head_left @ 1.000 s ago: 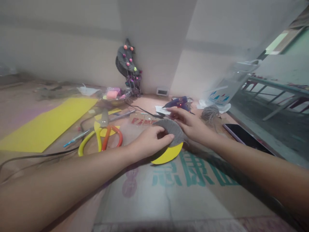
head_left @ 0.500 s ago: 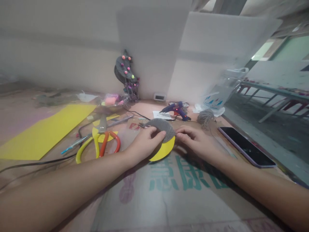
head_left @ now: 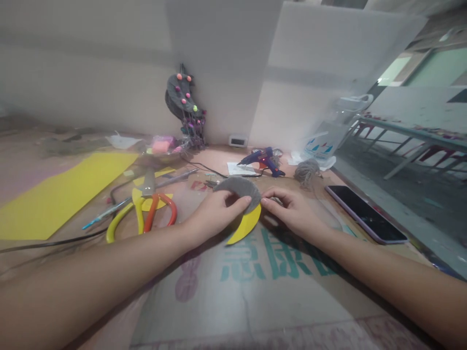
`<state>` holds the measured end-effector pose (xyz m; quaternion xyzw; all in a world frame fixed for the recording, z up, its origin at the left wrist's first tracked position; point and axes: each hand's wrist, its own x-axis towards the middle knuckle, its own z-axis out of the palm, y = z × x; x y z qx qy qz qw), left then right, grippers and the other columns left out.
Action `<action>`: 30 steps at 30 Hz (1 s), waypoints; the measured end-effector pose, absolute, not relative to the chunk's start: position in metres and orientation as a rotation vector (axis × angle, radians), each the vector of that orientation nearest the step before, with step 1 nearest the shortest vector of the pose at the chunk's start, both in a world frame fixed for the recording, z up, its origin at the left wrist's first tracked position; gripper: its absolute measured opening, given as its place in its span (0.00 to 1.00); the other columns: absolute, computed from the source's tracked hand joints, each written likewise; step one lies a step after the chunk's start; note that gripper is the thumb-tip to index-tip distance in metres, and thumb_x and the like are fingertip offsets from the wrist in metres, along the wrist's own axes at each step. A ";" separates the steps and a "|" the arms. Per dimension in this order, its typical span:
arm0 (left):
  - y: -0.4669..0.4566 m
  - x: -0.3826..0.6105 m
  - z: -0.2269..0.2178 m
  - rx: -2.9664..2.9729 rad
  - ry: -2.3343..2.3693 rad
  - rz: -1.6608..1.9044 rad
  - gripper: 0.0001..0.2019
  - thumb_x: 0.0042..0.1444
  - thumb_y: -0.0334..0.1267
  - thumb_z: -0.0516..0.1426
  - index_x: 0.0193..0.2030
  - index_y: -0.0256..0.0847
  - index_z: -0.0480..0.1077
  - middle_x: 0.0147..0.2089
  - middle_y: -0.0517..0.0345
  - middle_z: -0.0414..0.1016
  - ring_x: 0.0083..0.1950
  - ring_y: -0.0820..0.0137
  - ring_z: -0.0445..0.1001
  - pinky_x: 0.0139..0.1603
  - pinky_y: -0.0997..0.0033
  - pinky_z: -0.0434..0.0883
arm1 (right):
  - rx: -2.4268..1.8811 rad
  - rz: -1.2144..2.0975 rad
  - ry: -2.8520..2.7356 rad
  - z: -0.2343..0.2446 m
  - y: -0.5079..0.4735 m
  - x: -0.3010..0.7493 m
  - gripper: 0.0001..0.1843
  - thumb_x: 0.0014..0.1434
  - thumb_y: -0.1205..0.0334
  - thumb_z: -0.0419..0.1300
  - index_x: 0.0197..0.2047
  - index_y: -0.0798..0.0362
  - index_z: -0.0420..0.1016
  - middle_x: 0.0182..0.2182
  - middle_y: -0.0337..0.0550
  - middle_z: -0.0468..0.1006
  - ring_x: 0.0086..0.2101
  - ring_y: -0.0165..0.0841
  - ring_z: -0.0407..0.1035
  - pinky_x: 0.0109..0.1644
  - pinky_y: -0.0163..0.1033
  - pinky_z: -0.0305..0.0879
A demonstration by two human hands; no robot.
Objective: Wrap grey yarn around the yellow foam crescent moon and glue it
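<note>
A crescent-shaped piece, grey felt on its upper half and yellow foam on its lower half, lies on the cardboard sheet in the middle. My left hand is closed on the crescent from the left, thumb and fingers pinching the grey part. From the right, my right hand pinches the crescent's outer edge with its fingertips pressed together. Both forearms reach in from the bottom corners.
Scissors with yellow and orange handles lie left of the hands, beside a large yellow sheet and a black cable. A blue glue gun, a ball of twine and a phone lie to the right. A decorated grey crescent leans in the corner.
My right hand has come back from near the glue gun to the crescent's right edge. The crescent has turned a little under both hands; the camera view has shifted slightly.
</note>
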<state>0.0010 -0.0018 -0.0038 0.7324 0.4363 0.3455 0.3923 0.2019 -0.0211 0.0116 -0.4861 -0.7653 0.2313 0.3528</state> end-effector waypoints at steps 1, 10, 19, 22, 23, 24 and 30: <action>-0.002 0.001 -0.004 1.846 1.115 0.863 0.23 0.56 0.57 0.53 0.40 0.38 0.75 0.41 0.51 0.80 0.43 0.61 0.76 0.41 0.66 0.70 | -1.255 0.583 -1.994 0.012 -0.021 0.202 0.10 0.61 0.58 0.56 0.32 0.52 0.74 0.31 0.39 0.79 0.34 0.34 0.72 0.40 0.37 0.66; 0.002 -0.001 -0.010 1.800 1.114 0.806 0.26 0.54 0.60 0.53 0.43 0.38 0.76 0.44 0.50 0.81 0.45 0.59 0.77 0.44 0.64 0.71 | -1.250 0.451 -2.052 0.010 -0.021 0.199 0.11 0.62 0.59 0.54 0.31 0.52 0.73 0.29 0.39 0.77 0.32 0.32 0.70 0.38 0.35 0.64; 0.001 -0.001 -0.006 1.743 1.143 0.843 0.26 0.54 0.59 0.53 0.43 0.37 0.76 0.45 0.50 0.81 0.46 0.58 0.77 0.48 0.64 0.71 | -1.293 0.443 -1.948 0.008 -0.019 0.202 0.18 0.66 0.54 0.48 0.36 0.53 0.76 0.33 0.42 0.80 0.36 0.35 0.73 0.40 0.37 0.66; 0.001 -0.001 -0.005 1.744 1.143 0.866 0.24 0.55 0.58 0.53 0.42 0.37 0.76 0.46 0.50 0.81 0.48 0.59 0.77 0.48 0.65 0.70 | -1.302 0.440 -1.907 0.008 -0.019 0.203 0.18 0.66 0.54 0.49 0.40 0.53 0.77 0.38 0.44 0.81 0.39 0.36 0.74 0.44 0.39 0.67; 0.001 -0.001 -0.005 1.751 1.148 0.870 0.24 0.55 0.57 0.54 0.43 0.38 0.76 0.46 0.50 0.81 0.47 0.59 0.77 0.48 0.65 0.70 | -1.311 0.429 -1.913 0.008 -0.019 0.203 0.16 0.65 0.54 0.52 0.40 0.53 0.77 0.38 0.44 0.81 0.39 0.36 0.74 0.44 0.39 0.67; 0.001 -0.001 -0.005 1.758 1.150 0.869 0.24 0.55 0.58 0.53 0.43 0.38 0.76 0.45 0.50 0.81 0.47 0.60 0.77 0.47 0.65 0.70 | -1.317 0.415 -1.924 0.008 -0.019 0.203 0.14 0.63 0.54 0.54 0.40 0.53 0.77 0.38 0.43 0.81 0.39 0.36 0.74 0.44 0.39 0.67; 0.002 -0.002 -0.010 1.783 1.098 0.842 0.25 0.54 0.58 0.54 0.46 0.39 0.76 0.49 0.50 0.80 0.49 0.59 0.76 0.47 0.65 0.71 | -1.287 0.319 -2.000 0.008 -0.024 0.202 0.08 0.59 0.59 0.59 0.36 0.52 0.77 0.34 0.41 0.81 0.36 0.35 0.74 0.43 0.39 0.67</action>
